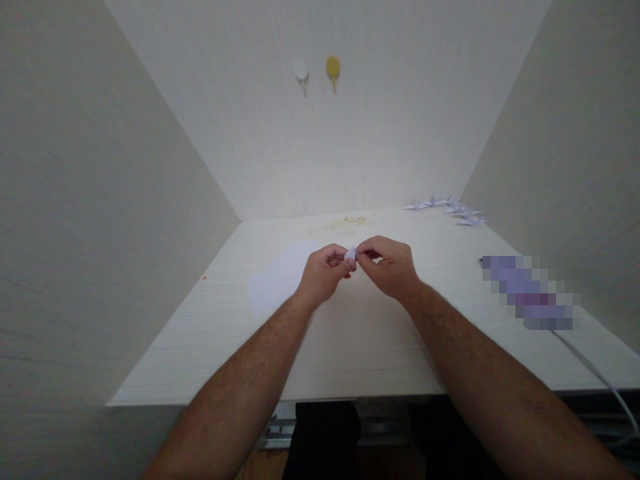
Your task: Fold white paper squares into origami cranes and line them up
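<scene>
A small piece of folded white paper [351, 255] is held up over the middle of the table between both hands. My left hand [325, 272] pinches it from the left, thumb and fingers closed on it. From the other side, my right hand [389, 265] grips its right edge between thumb and fingertips. The fingers cover much of the paper, so its full shape is hard to make out. Left of my left hand, white paper [275, 280] lies flat on the table, partly behind the wrist.
Several folded paper cranes [463, 212] stand along the back right corner of the white table [360, 353]. On the right lies a pixelated device [525, 293] with a white cable [590, 370]. Two hooks, one white [301, 70] and one yellow [333, 67], hang on the back wall.
</scene>
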The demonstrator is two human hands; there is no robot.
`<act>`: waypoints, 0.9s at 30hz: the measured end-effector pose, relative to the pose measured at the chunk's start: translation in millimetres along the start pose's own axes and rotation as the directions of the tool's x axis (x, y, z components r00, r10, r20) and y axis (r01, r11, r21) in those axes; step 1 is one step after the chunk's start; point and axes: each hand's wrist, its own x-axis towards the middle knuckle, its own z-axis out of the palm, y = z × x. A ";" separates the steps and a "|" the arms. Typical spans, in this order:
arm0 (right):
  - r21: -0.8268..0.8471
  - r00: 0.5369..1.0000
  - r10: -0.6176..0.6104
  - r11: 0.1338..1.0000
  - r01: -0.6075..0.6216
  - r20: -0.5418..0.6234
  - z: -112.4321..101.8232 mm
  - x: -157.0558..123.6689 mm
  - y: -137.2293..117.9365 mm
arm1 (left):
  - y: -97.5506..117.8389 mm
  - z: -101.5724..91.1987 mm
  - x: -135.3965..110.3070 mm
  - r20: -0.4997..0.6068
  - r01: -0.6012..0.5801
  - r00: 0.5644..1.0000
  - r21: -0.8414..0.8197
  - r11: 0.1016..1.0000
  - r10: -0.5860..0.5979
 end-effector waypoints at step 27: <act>0.007 0.996 -0.013 1.000 0.012 0.089 -1.2 1.4 -1.0 | -1.6 -0.4 -1.1 -0.109 -0.131 0.984 0.090 0.987 0.140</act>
